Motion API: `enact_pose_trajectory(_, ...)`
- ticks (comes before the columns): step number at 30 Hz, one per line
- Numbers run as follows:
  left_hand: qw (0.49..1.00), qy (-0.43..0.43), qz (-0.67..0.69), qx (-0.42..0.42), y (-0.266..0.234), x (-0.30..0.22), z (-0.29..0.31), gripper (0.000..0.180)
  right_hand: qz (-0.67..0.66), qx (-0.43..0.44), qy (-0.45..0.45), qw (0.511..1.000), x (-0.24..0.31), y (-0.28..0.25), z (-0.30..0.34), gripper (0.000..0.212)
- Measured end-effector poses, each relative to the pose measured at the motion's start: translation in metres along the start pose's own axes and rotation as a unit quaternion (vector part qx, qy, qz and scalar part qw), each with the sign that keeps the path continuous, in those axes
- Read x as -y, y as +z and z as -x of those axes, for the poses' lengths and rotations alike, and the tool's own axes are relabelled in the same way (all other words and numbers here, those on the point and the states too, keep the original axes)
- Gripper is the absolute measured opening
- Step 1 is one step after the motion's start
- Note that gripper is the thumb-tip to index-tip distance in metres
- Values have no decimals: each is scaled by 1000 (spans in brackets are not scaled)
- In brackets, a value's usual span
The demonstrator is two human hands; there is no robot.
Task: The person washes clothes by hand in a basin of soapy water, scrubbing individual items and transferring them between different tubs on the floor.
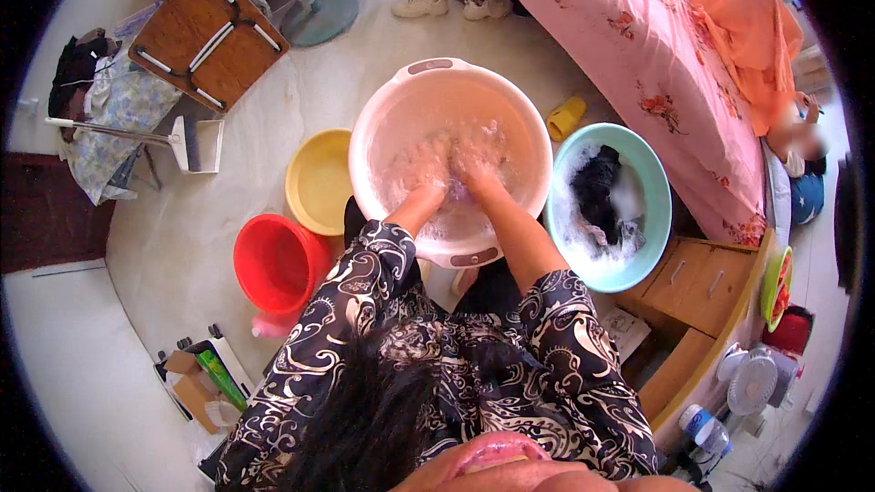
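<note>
Both of my hands are down in the water of a large pale pink basin (363, 173) in front of me. My left hand (421, 173) and my right hand (474, 164) lie close together, a little below the surface. Ripples and splashes blur the fingers, so whether they hold anything is hidden. A small purplish patch shows in the water near my wrists, too unclear to name. To the right, a light blue basin (658, 210) holds soapy suds and a dark wet cloth (597, 191) with greyish fabric beside it.
A yellow basin (305, 164) and a red bucket (273, 264) stand to the left. A yellow slipper (566, 118) lies between the basins. The bed (620, 46), where a person lies, and a wooden cabinet (702, 278) border the right. A dustpan (208, 146) and folded table (196, 27) are far left.
</note>
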State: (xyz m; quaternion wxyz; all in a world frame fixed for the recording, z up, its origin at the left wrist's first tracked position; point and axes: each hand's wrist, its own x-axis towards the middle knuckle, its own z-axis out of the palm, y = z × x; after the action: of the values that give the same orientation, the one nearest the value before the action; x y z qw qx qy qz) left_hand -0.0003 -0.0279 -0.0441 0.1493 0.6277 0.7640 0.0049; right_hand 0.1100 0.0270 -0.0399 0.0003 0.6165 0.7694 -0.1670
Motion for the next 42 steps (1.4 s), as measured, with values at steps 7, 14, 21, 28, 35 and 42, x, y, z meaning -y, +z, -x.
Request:
enact_pose_trajectory(7,981,-67,143,112,-83,-27,-13,42,-125,-25,43,991,-17,43,-35,41)
enact_pose_trajectory(14,967,-17,255,4,-37,8,-19,46,-86,-109,-9,990,-17,67,-34,40)
enact_pose_trajectory(21,960,-13,281,2,-29,28,-34,48,-272,-83,-29,958,-25,22,-25,36)
enact_pose_trajectory(28,858,-2,509,-65,-36,35,-38,47,-403,-68,-36,912,-28,-57,26,35)
enact_pose_trajectory(35,852,65,500,-140,-34,48,-1,30,-391,-62,-89,914,-37,-78,66,30)
enact_pose_trajectory(42,987,55,115,-96,-67,29,61,67,-147,-201,-60,967,-29,-56,75,46)
